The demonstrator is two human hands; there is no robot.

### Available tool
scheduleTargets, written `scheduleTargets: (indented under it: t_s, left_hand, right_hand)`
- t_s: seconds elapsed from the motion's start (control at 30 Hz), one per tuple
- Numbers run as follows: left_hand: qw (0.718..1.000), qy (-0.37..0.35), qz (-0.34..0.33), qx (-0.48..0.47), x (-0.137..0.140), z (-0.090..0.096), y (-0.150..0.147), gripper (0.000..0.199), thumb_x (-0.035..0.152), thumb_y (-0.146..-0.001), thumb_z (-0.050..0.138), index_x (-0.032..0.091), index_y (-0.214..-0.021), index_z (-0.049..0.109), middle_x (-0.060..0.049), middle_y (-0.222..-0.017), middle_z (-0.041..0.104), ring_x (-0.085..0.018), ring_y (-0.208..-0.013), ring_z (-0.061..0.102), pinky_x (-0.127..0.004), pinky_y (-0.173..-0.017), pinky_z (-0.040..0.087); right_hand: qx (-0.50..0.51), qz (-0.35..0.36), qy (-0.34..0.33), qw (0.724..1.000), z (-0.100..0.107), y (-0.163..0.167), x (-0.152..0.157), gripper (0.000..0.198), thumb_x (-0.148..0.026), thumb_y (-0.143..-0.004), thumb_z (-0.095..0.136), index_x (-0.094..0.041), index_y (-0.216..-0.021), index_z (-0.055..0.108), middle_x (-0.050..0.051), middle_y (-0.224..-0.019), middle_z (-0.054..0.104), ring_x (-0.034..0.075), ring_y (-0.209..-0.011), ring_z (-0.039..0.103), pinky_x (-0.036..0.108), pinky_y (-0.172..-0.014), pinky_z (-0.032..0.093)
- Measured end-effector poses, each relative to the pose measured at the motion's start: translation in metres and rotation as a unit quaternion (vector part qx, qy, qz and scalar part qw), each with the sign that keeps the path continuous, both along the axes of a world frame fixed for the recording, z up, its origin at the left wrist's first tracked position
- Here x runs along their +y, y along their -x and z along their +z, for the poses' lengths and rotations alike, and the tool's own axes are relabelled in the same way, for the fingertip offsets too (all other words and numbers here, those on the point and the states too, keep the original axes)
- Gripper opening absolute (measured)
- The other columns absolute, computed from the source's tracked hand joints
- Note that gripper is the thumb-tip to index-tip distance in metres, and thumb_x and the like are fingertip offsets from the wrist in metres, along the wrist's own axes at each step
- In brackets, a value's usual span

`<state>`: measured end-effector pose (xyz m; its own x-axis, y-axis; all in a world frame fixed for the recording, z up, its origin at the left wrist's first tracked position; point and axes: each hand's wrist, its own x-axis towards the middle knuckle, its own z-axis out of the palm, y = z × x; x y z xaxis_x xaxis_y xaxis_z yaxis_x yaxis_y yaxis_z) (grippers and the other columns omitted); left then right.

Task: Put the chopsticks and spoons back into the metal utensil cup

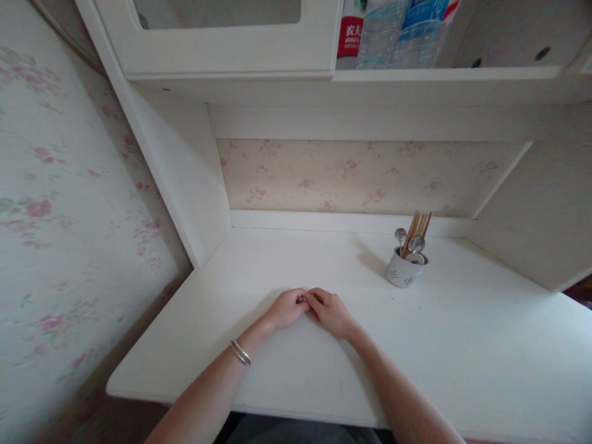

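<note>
On the white tabletop (296,376), my left hand (287,307) and my right hand (329,311) meet, their fingertips touching. Both have their fingers curled in and closed. Whether anything small is between the fingers is hidden. Silver bangles (240,352) circle my left wrist. Farther back and to the right of my hands stands a white utensil holder (401,273) with small holes in its side. It contains wooden chopsticks (411,233) and metal spoons (417,244), and neither hand touches it.
A white cabinet (231,55) overhangs the back of the table. Its right shelf (444,75) holds several plastic bottles (379,37). White side panels (185,166) enclose the back, and floral wallpaper (37,246) covers the left wall. The table's front edge (277,417) is near my body.
</note>
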<state>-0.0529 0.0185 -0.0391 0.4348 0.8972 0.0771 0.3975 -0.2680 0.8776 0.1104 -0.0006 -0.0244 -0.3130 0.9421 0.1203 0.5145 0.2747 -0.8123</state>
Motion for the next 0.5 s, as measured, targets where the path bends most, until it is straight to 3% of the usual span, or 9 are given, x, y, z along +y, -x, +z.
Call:
scheduleTargets:
  t_s: [0.5]
  left_hand:
    - [1.0, 0.009, 0.004, -0.015, -0.0018, 0.0016, -0.0012, 0.023, 0.024, -0.081, 0.051, 0.016, -0.091, 0.069, -0.005, -0.094, 0.073, -0.019, -0.089, 0.065, -0.028, -0.083, 0.048]
  right_hand:
    - [0.001, -0.003, 0.007, 1.0, 0.0015, 0.0006, 0.0, 0.038, -0.044, -0.095, 0.04, -0.02, -0.093, 0.069, 0.001, -0.071, 0.065, 0.015, -0.063, 0.055, 0.024, -0.059, 0.038]
